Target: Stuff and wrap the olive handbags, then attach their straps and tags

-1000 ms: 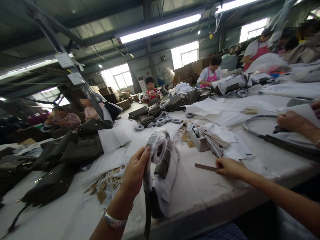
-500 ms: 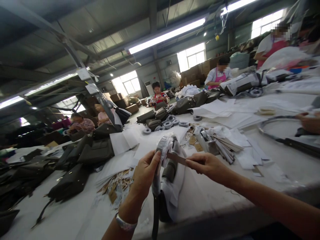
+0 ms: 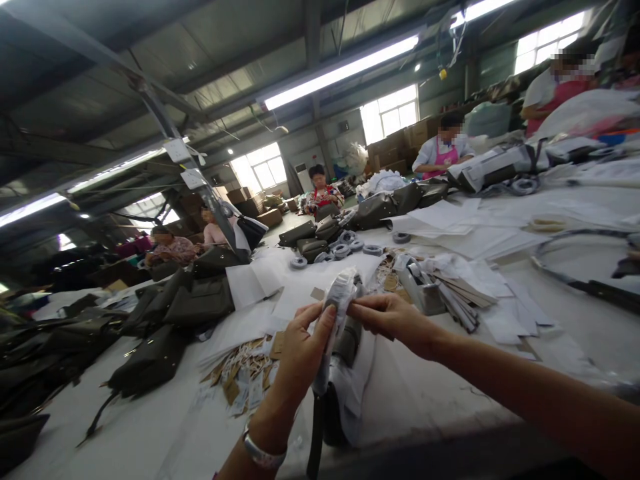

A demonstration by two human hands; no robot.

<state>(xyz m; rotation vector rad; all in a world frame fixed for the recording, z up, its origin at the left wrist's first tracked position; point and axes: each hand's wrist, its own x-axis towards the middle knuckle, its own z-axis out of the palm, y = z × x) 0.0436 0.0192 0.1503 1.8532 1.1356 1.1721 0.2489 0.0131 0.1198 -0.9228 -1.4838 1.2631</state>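
Observation:
My left hand (image 3: 306,343) grips the plastic-wrapped handle (image 3: 339,293) of a dark olive bag (image 3: 336,417), thumb on the near side. The bag stands at the table's front edge with white paper against its side and a loose dark strap hanging down. On the right of the handle, the fingers of my right hand (image 3: 395,319) are pinched together against the wrapping. They appear to hold a thin grey-brown card strip (image 3: 317,293), whose end sticks out left of the handle. Most of the strip is hidden behind the handle and my fingers.
Hang tags (image 3: 245,373) lie in a pile to the left, near several dark bags (image 3: 150,360). A tape dispenser (image 3: 423,290) and card strips (image 3: 463,297) are at right. Wrapped rings (image 3: 341,251) and white sheets (image 3: 440,217) lie beyond. Co-workers (image 3: 443,152) sit around the table.
My right hand has moved left, up against the wrapped handle. The card strip, earlier sticking out between handle and right hand, now pokes out on the handle's left side.

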